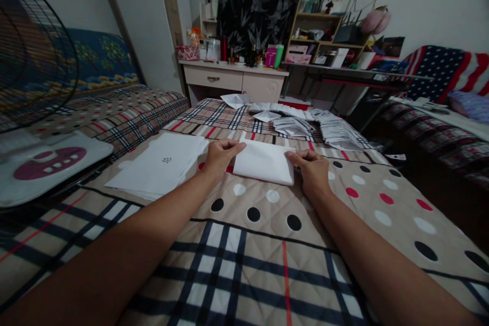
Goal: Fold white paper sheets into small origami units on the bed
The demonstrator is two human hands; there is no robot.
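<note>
Pinching with thumb and fingers of both hands, clamped by the left hand (221, 155) on the upper left corner and by the right hand (315, 168) on the upper right corner of a folded white paper (263, 163). Holding it between the two hands, over the band of black, white and red spots on the bed cover (263, 270) (cannot tell whether resting on the cloth or raised a little off it). Showing a rounded near edge on the paper, much like a crease.

Can see, just beside the left hand, a loose stack of white sheets (153, 168), not quite squared up, with a small black mark (167, 159) on the top one. Can also see, beyond the paper towards the far end of the bed, a pile of folded papers (336, 130), packed close in rows.

Farther left, can make out a white lid (95, 150) with a pink oval, and above it a wire-caged fan (49, 61), cut off by the edge of view. Behind the bed, can pick out a pale dresser (214, 79) crowded with bottles (mostly too small to tell apart), a black leaf-patterned cloth (262, 0) hanging above, a wooden shelf (317, 18) to its right, and a flag-patterned cloth (435, 71) at far right.
</note>
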